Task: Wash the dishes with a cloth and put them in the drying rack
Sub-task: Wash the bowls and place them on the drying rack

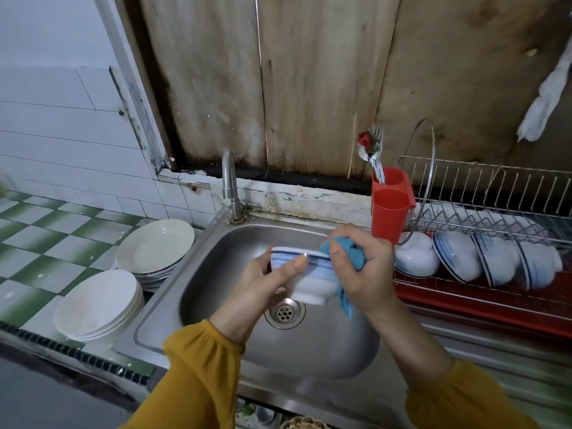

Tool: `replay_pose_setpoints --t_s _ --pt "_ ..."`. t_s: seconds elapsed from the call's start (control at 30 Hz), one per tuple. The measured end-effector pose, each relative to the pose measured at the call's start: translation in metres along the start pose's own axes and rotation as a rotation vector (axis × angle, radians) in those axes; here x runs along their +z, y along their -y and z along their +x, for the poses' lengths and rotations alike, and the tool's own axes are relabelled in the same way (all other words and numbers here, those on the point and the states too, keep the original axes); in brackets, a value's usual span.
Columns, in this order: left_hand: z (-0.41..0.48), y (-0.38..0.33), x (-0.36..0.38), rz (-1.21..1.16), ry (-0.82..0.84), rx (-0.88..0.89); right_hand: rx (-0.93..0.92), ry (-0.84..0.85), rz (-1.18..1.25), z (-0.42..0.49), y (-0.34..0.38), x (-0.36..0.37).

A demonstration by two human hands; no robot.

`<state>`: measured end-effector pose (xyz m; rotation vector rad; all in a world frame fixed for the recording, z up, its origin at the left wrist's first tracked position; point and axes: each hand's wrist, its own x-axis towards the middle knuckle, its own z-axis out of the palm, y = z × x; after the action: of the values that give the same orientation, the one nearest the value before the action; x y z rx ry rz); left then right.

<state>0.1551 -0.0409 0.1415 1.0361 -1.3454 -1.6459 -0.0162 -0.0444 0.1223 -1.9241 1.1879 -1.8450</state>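
A: Sleeves (201, 366) hung low over sink (216, 267). L fingers (296, 263) were curled round bowl (309, 283) above drain; R fingers (337, 248) pinched blue cloth (356, 257) against its side.

B: I'd have turned bowl w/ L, wiped rim + inside, before rack (458, 301).

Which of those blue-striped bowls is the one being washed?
The bowl held over the sink in the left hand, with the right hand holding a blue cloth against it. The other striped bowls sit in the drying rack to the right.
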Motion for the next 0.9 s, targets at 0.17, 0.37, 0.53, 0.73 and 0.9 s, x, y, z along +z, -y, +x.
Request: replay_pose_setpoints --t_s 0.17,0.37,0.53,0.73,0.9 --pt "0.004 -0.003 -0.006 0.09 0.01 -0.001 -0.016 0.103 0.182 0.007 0.009 0.005" --pt "0.002 0.005 -0.01 0.289 -0.165 0.217 0.797 0.031 0.544 0.042 0.027 0.006" --pt "0.005 0.007 -0.003 0.422 -0.217 0.383 0.452 0.637 -0.101 0.02 0.047 0.02" --pt "0.003 0.008 -0.013 0.433 -0.237 0.498 0.461 0.8 0.104 0.034 0.045 -0.001" --pt "0.004 -0.004 -0.003 0.502 -0.229 0.592 0.442 0.36 0.115 0.04 0.044 0.003"
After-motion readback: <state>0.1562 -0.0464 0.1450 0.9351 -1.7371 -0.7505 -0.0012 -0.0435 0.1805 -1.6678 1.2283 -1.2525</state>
